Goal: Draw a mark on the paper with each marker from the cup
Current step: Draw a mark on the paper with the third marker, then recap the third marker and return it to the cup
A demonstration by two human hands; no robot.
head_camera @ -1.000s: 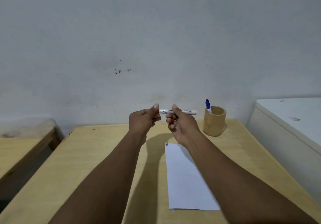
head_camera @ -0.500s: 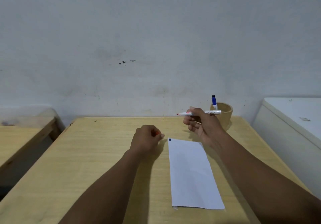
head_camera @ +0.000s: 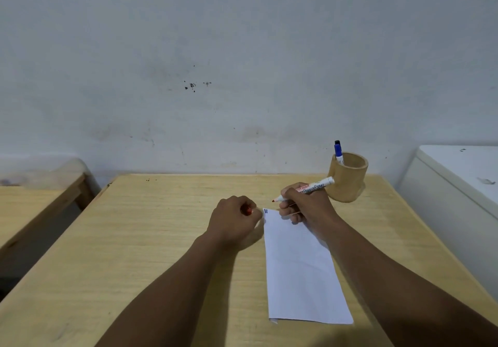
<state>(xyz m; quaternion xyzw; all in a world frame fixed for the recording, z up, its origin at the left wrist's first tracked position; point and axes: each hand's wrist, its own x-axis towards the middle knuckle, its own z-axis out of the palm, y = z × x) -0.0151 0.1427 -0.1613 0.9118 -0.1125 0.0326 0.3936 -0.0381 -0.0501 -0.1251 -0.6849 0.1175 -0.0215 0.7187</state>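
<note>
Bamboo cup (head_camera: 348,178) near the tabletop's (head_camera: 151,239) far right corner holds one blue marker (head_camera: 338,152), while the right hand (head_camera: 307,202) clasps an uncapped red marker (head_camera: 310,188) over the paper's (head_camera: 299,271) far edge and the left hand (head_camera: 234,221) closes on its red cap (head_camera: 248,210).

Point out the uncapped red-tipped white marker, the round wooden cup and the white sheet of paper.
uncapped red-tipped white marker (head_camera: 312,188), head view, on the printed barrel above the fist.
round wooden cup (head_camera: 350,182), head view, on its front wall.
white sheet of paper (head_camera: 299,271), head view, on its bare middle.
</note>
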